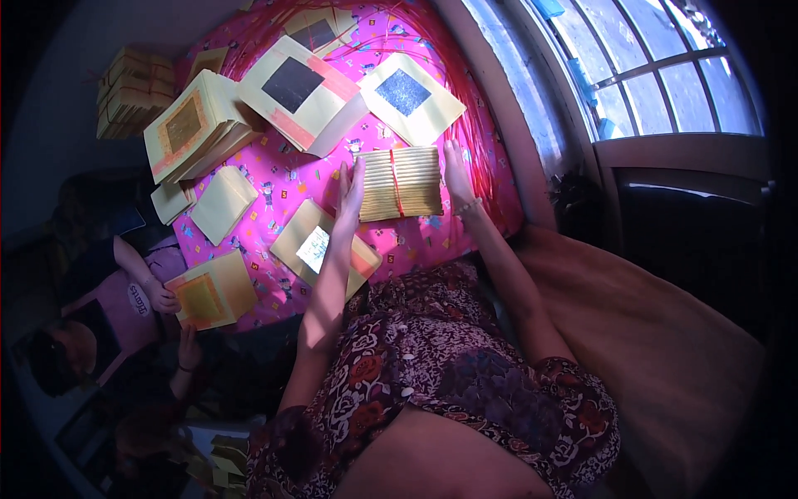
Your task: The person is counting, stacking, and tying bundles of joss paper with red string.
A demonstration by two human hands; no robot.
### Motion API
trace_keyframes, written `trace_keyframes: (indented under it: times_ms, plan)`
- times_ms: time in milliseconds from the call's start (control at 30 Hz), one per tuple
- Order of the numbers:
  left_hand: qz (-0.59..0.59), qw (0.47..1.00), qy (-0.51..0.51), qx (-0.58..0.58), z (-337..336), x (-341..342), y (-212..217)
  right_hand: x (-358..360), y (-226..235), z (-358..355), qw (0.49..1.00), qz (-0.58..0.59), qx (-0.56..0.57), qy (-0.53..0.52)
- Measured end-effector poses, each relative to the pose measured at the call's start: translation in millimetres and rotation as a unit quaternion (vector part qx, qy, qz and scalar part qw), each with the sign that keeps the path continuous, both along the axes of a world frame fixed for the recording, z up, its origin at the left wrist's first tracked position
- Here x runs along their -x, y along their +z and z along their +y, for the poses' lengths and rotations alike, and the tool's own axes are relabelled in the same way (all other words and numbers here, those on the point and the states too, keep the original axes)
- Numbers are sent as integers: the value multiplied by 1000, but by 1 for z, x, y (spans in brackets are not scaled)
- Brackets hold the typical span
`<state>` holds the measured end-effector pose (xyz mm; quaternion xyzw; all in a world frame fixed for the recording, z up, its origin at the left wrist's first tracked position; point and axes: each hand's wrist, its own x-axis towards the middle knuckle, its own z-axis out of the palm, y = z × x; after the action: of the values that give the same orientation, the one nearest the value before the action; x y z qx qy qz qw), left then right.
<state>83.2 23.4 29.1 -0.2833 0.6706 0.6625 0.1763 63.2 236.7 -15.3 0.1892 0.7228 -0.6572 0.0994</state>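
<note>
Pink printed cloth (283, 179) covers the surface under the window (657, 75), and many yellow envelopes (224, 204) lie on it. Between the two hands lies a tied bundle of yellow envelopes (401, 183), flat on the cloth, with a red string (396, 185) around its middle. The long axis of the bundle runs from the left hand (352, 193) to the right hand (457, 173), and the string crosses it, pointing away from the person. Each hand presses flat against one short end of the bundle, fingers straight, so the grip is a clamp from both sides. Just below the left hand lies one envelope with a white label (316, 248). Beyond the hands lie bigger envelopes with dark squares (293, 85). Far left, another person's hand (164, 299) holds a yellow envelope.
</note>
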Motion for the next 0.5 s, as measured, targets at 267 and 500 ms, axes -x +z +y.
trace_keyframes:
  times_ms: [267,500]
  plan:
    - [24,976,-62,206,18,-2,-7,-4,11,-20,981,90,-170,16]
    - [34,998,-26,37,4,-2,-16,0,26,-10,998,-39,39,8]
